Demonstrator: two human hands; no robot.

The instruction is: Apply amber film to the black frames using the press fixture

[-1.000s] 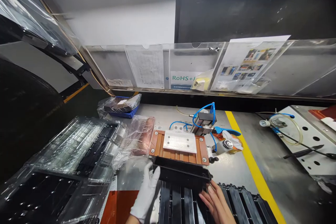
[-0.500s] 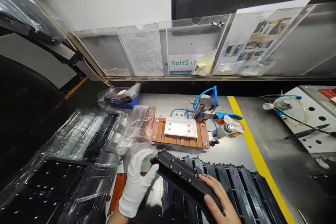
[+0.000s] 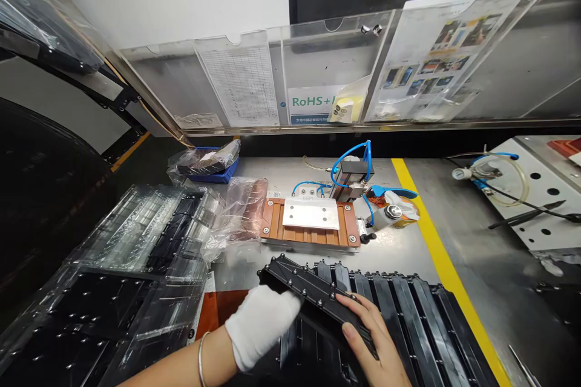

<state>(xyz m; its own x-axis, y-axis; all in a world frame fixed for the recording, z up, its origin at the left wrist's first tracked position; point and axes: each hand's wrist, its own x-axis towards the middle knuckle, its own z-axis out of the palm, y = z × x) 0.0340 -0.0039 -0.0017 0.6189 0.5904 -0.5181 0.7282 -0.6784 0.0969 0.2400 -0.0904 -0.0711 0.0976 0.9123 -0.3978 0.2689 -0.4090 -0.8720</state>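
1. Right hand (image 3: 372, 335), bare, is pinching the black part (image 3: 308, 290) near its right end: fingers over the studded face, thumb along the near side.
2. And where's the part? In front of the brown fixture (image 3: 272, 217), over the left portion of the row of black parts (image 3: 413, 308), lying slantwise, its left end toward the fixture; whether it touches the row, I can't tell.
3. Left hand (image 3: 263, 326), in a white glove, is right up against the part's near side, fingers bunched and curled inward; the fingertips blur, so no telling whether they grip. A bracelet (image 3: 200, 358) circles that wrist.
4. On the fixture sits a silver plate (image 3: 311, 213), with blue hoses (image 3: 333, 169) behind and a bottle (image 3: 389, 216) just beside, to the right.
5. Over on the left, clear trays (image 3: 122, 236) hold more dark pieces; a plastic bag (image 3: 238, 211) lies between them and the fixture, a blue bin (image 3: 222, 174) beyond.
6. Far right, past the yellow stripe (image 3: 424, 239), a gauge (image 3: 462, 174) stands near a perforated white panel (image 3: 521, 211).
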